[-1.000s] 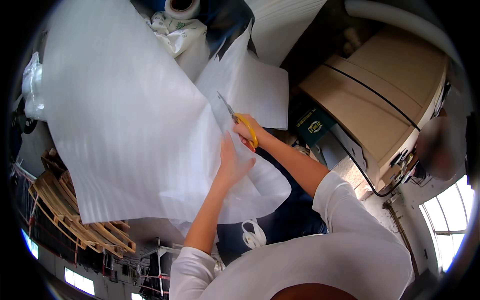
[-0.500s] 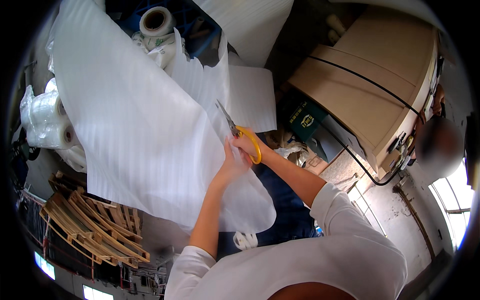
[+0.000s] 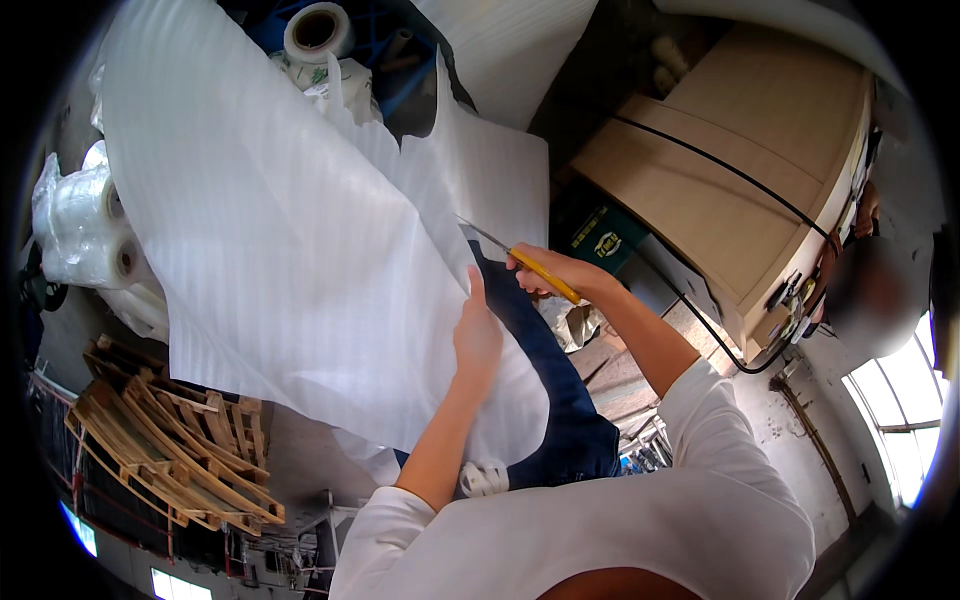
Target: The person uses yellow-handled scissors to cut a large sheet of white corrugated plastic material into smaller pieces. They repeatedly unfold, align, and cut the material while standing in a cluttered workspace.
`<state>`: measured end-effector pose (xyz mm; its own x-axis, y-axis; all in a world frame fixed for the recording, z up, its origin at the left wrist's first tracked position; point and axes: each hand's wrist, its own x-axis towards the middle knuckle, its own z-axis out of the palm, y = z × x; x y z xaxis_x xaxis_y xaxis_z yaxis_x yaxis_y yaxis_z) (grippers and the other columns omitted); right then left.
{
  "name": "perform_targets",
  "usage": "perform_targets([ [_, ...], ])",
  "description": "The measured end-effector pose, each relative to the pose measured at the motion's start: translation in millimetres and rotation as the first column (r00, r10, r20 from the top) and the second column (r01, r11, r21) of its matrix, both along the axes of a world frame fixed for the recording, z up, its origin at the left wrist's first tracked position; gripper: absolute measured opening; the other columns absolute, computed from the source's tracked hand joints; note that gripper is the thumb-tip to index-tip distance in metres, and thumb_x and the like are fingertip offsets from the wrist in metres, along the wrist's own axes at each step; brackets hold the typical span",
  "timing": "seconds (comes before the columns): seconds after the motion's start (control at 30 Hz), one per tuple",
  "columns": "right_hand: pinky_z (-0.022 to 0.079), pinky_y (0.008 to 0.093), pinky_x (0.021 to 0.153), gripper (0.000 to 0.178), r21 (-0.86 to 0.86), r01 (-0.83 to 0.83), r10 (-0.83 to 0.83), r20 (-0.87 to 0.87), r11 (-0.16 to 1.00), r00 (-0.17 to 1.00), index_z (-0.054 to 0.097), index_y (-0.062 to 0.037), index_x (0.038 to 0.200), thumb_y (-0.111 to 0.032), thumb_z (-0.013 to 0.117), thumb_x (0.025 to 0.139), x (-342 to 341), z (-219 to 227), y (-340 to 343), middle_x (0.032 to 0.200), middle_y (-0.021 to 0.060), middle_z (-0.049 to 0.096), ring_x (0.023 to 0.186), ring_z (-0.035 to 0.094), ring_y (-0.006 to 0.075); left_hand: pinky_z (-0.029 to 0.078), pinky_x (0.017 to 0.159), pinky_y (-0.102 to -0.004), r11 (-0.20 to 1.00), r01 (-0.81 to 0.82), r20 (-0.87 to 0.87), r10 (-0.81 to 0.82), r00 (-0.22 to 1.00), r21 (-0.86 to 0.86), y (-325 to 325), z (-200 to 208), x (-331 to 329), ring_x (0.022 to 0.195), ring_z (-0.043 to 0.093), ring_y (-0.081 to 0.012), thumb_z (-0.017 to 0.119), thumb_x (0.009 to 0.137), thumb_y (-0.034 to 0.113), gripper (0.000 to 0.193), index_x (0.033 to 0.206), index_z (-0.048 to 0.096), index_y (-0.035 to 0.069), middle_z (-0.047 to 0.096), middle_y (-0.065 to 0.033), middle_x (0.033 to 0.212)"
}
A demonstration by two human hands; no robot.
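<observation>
A big sheet of white foam wrap (image 3: 290,250) drapes across the middle, its right edge folded over by my legs. My left hand (image 3: 478,335) grips that edge, thumb on top and pointing away; its other fingers are hidden behind the sheet. In my right hand (image 3: 545,275) is a pair of scissors (image 3: 548,272) with yellow handles. Their blades point up and left, the tip at the sheet's edge just beyond my left thumb. Whether the blades are apart I cannot make out. The sheet's far edge is ragged.
Rolls of clear film (image 3: 95,225) stand at the left, above stacked wooden pallets (image 3: 170,445). Another roll (image 3: 318,32) lies by a blue crate at the back. To the right are a tan cabinet (image 3: 720,190), a dark green box (image 3: 600,235) and another person, blurred.
My hands have come apart: the right one moved right with the scissors, which turned from pointing away to pointing left. The left hand shifted slightly right, and the sheet's edge dropped back from my leg.
</observation>
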<state>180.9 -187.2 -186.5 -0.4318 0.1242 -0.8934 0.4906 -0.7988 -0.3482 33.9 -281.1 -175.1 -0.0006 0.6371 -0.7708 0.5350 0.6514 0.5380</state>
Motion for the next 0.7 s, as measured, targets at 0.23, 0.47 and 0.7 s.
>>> perform_targets([
  [0.23, 0.033, 0.0266, 0.049, 0.023, 0.059, -0.21, 0.204, 0.091, 0.976, 0.975, 0.044, -0.0029, 0.082, -0.026, 0.044, 0.084, -19, 1, 25, 0.062, 0.0066, 0.043, 0.054, 0.039, 0.0158, 0.042, 0.062, -0.0342, 0.994, -0.023, 0.025, 0.021, 0.999, 0.108, 0, -2, 7, 0.065, 0.052, -0.0268, 0.044, 0.076, -0.003, 0.065, 0.133, 0.018, 0.015, 0.051, -0.0124, 0.074],
  [0.47, 0.039, 0.0351, 0.058, 0.035, 0.401, -0.402, 0.364, 0.171, 0.823, 0.915, 0.049, 0.0, 0.083, -0.035, 0.05, 0.081, -27, -41, 22, 0.072, 0.0194, 0.054, 0.061, 0.049, 0.0345, 0.043, 0.06, -0.0334, 0.994, 0.06, 0.044, -0.064, 0.997, 0.093, 8, 2, 14, 0.063, 0.052, -0.0274, 0.044, 0.076, -0.003, 0.064, 0.132, 0.018, 0.012, 0.053, -0.0114, 0.077],
  [0.7, 0.042, 0.0354, 0.062, 0.037, 0.346, -0.465, 0.365, 0.316, 0.815, 0.876, 0.052, -0.0006, 0.085, -0.037, 0.05, 0.08, -7, -15, 23, 0.079, 0.0208, 0.055, 0.07, 0.053, 0.0363, 0.04, 0.069, -0.0371, 0.969, 0.113, 0.138, -0.145, 0.98, 0.221, 10, 10, 17, 0.067, 0.053, -0.0297, 0.047, 0.078, 0.003, 0.055, 0.128, 0.025, 0.004, 0.055, -0.0131, 0.083],
])
